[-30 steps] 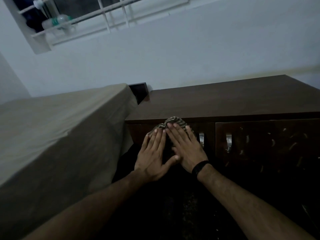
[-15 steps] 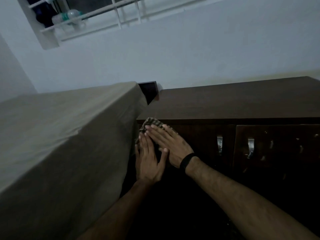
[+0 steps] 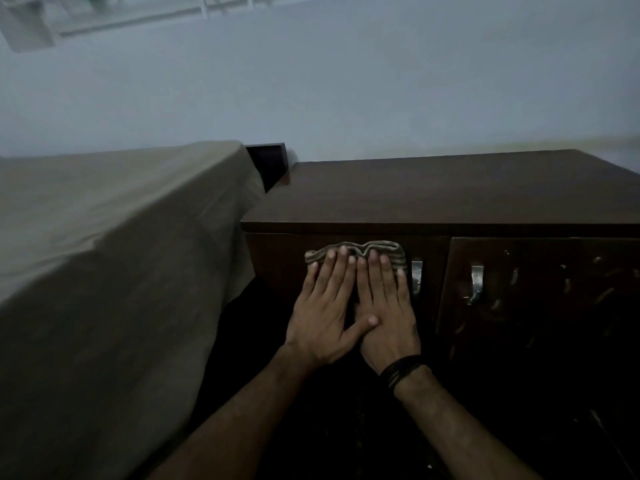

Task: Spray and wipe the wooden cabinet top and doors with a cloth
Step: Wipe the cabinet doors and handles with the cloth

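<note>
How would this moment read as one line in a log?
left hand flat on cloth | right hand flat on cloth | left cabinet door | wiping

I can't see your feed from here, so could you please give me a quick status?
Left hand and right hand flat, pressing cloth on left cabinet door. Cloth near door's top edge. Handle just right of right hand.

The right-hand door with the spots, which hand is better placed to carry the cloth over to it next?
Probably the right hand: it presses the cloth beside the handle, nearest the spotted door. The left hand lies farther away.
</note>
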Motion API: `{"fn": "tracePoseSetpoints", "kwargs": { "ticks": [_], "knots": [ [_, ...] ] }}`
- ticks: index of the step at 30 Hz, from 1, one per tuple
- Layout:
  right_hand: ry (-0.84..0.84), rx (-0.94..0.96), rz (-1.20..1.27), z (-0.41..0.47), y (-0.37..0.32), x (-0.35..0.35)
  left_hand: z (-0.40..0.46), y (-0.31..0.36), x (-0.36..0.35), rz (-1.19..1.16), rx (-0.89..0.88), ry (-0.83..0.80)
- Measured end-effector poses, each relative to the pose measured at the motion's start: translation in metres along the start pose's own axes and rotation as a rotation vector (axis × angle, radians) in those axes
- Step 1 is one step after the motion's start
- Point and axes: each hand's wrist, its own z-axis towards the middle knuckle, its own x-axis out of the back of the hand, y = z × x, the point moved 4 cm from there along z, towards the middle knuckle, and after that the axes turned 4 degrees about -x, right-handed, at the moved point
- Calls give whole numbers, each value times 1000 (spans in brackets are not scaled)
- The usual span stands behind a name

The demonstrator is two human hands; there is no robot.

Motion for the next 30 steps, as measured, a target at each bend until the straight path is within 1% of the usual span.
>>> {"fn": "tracePoseSetpoints", "kwargs": {
  "ticks": [4,9,12,14,17,19,20,22,24,26,30],
  "knots": [
    [-11,0,49,-20,5,-17,-19,1,-16,6,-52,-21],
    [-39,39,39,-30,4,-29,-30,5,-32,-17,19,-28],
    [10,63,49,-19,-1,-26,-29,0,-31,-56,85,-14],
    [61,136,59,0,-7,-16,-26,-9,-27,-87,168,30],
    [102,265,9,34,-23,-1,-18,-28,-15,-151,342,162],
    [124,292,-63,49,-36,4,-14,-37,-8,-202,436,231],
    [135,287,-91,51,-40,4,-13,-39,-8,-221,451,242],
    [157,284,-111,47,-43,-2,-17,-36,-13,-247,448,255],
    [144,308,-98,38,-46,-11,-27,-32,-24,-273,465,257],
    [117,350,-116,26,-50,-22,-41,-30,-41,-312,501,218],
    [144,411,-192,10,-54,-36,-58,-27,-54,-318,537,173]
  ]
}}
